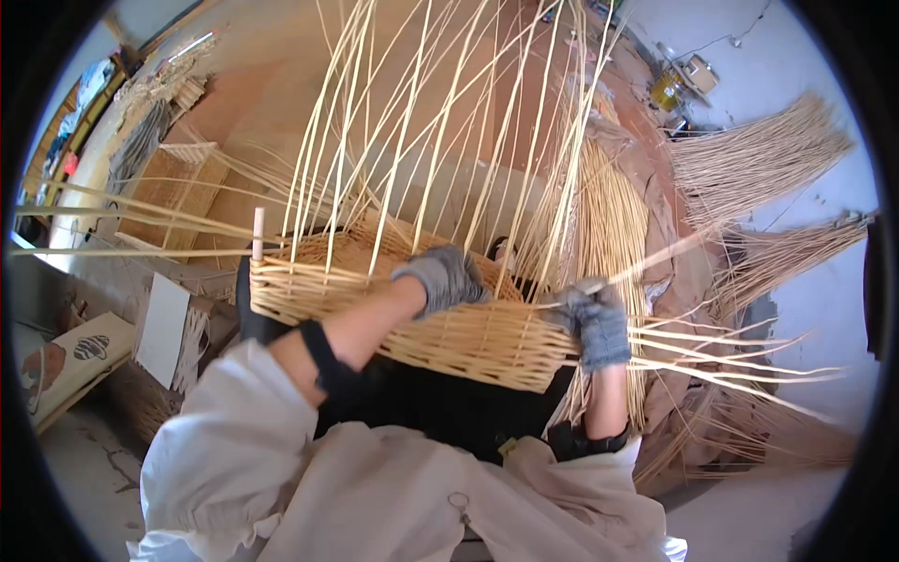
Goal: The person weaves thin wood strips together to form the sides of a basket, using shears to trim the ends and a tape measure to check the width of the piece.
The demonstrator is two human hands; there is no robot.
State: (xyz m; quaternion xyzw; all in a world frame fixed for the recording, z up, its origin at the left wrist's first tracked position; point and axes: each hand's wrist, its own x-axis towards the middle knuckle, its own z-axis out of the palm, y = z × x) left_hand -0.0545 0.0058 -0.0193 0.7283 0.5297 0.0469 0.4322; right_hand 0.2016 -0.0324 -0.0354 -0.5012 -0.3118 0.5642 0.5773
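A half-woven wicker basket (468,342) rests across my lap, its tall pale stakes (440,140) rising from the walls. My left hand (442,279), in a grey glove, is closed over the near wall's upper edge, with the fingertips partly hidden on the inside. At the basket's right corner my right hand (593,323), also gloved, is closed around a wicker rod (670,251) that slants up to the right. A short thick wooden peg (258,234) stands upright at the left corner.
Long rod ends (730,361) stick out to the right of the basket, and others reach left. A bundle of rods (613,215) lies beyond my right hand. More bundles (763,159) lean by the wall. A woven box (173,192) sits on the floor at left.
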